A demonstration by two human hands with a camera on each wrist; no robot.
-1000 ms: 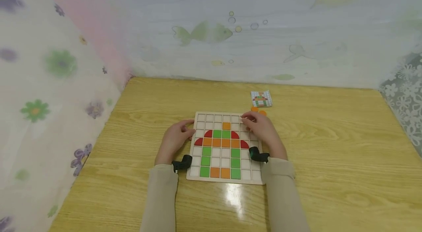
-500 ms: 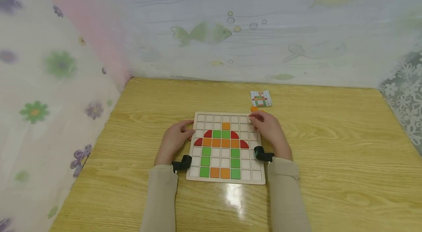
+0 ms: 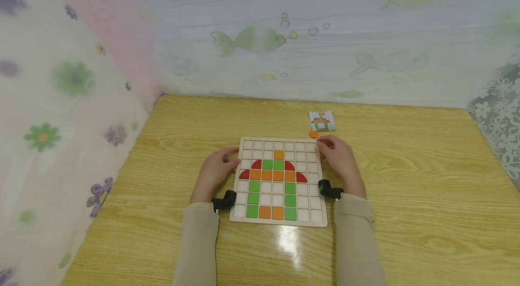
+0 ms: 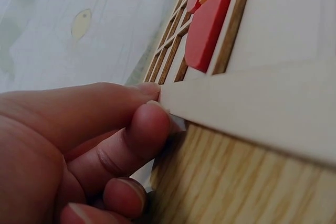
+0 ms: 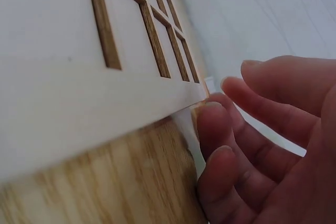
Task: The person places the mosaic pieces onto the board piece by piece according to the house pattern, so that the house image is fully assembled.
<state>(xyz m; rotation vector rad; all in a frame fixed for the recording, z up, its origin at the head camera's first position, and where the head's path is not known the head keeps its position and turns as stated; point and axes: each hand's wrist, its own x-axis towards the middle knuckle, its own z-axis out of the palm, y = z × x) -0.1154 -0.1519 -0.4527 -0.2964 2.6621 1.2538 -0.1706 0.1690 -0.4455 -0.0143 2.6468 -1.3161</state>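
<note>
A wooden grid board (image 3: 301,205) lies on the table with green and orange square tiles and red rounded tiles set in it. At its left edge is my left hand (image 3: 217,169), with fingertips touching the rim in the left wrist view. My right hand (image 3: 339,159) is at the board's upper right corner, its fingers loosely bent. In the right wrist view these fingertips (image 5: 212,119) lie right by the corner, beside a small orange-tinted edge. One orange disc (image 3: 313,134) lies just beyond the board. The spot where a second orange disc lay is hidden by my right hand.
A small printed card (image 3: 322,121) with a coloured grid pattern lies behind the orange disc. The wooden table (image 3: 414,177) meets a wall with fish pictures (image 3: 252,42) at the back and a flowered wall (image 3: 73,110) at the left.
My right hand has moved right along the board's top edge to the corner, uncovering grid cells and covering the second orange disc's place. The left hand and board have stayed put.
</note>
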